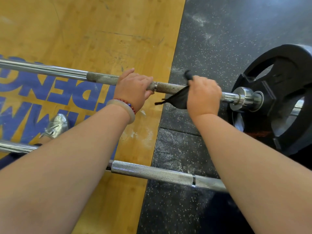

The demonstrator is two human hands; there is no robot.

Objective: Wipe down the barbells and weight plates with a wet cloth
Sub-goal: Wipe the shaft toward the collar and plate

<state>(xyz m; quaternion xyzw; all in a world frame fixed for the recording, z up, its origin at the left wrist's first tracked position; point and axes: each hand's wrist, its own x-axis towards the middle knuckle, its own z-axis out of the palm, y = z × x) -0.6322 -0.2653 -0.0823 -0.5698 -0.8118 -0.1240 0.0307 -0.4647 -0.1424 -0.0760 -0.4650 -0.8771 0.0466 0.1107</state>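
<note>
The yellow wooden platform (94,22) with blue printed lettering fills the left part of the view, and a silver lace-up shoe (56,126) stands on it near the left edge. Two bars cross the view from left to right. The far chrome steel barbell (50,70) is smooth at its left end and knurled and chalk-marked toward the middle. The left hand (133,89) grips this knurled section from above, fingers curled over the shaft and thumb under it. The left wrist carries a pale translucent bangle (121,109) and, just beside it, a red bead bracelet (125,103). To the right, above the edge where the platform meets the black speckled rubber floor (219,39), the right hand (204,97) is closed round a black wet-looking cloth (179,98). The cloth is wrapped on the same shaft: one end sticks up past the knuckles and a frayed corner hangs below the bar toward the left hand. The two hands are near each other but apart, with bare knurling between them. Further right, the shaft enters a polished chrome collar (244,97), which sits against a black rubber weight plate (287,53) with grip cut-outs. The plate stands on edge on the rubber floor. The near knurled steel barbell (152,173) lies lower in the view, passing behind both forearms.
</note>
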